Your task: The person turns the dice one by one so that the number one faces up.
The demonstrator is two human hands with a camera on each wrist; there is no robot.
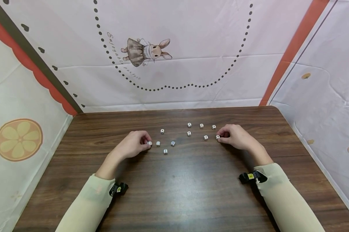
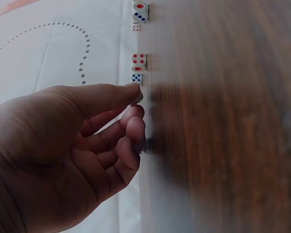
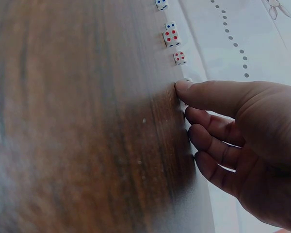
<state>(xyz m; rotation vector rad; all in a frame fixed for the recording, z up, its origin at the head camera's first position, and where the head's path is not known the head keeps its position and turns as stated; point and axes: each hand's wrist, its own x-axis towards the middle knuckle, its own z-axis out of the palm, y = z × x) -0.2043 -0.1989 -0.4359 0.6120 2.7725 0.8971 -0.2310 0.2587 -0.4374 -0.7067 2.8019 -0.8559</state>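
Note:
In the head view, my left hand pinches a white die between thumb and forefinger at the tabletop. Right beside it stands another die, with one die farther back, one nearer and a tilted-looking one to the right. On the other side, my right hand pinches a die between thumb and fingertip. To its left lies a die, and behind it another. Fingers hide most of both pinched dice in the wrist views.
More dice lie toward the back centre, among them one, one and one. The brown wooden table ends at a printed white cloth behind and at both sides.

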